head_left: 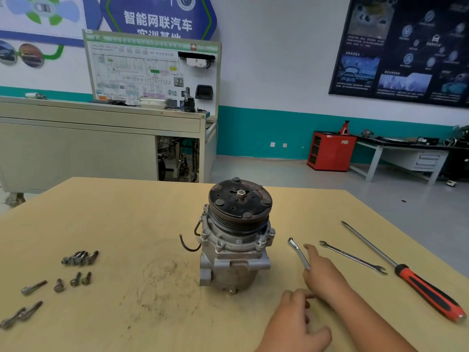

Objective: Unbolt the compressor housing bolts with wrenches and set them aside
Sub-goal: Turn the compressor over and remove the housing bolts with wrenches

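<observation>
Two hands work just right of the compressor (236,240), upright mid-table (127,212), long axis vertical, black grooved pulley on top, grey cast body. Right hand (327,275) grips flat steel wrench (298,251), index finger straight; left hand (294,323) loosely curled, empty. Bolts (78,259) lie far left. Wall sign (157,20): 智能网联汽车.

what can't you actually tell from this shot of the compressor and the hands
All in the head view:
- the lower end of the small wrench lies under the right hand, so a grip cannot be confirmed
- the left hand is seen from the back, so its palm side is hidden
- the far side of the compressor is hidden by its own body
- the loose bolts overlap and are blurred, so there is no sure count
</observation>
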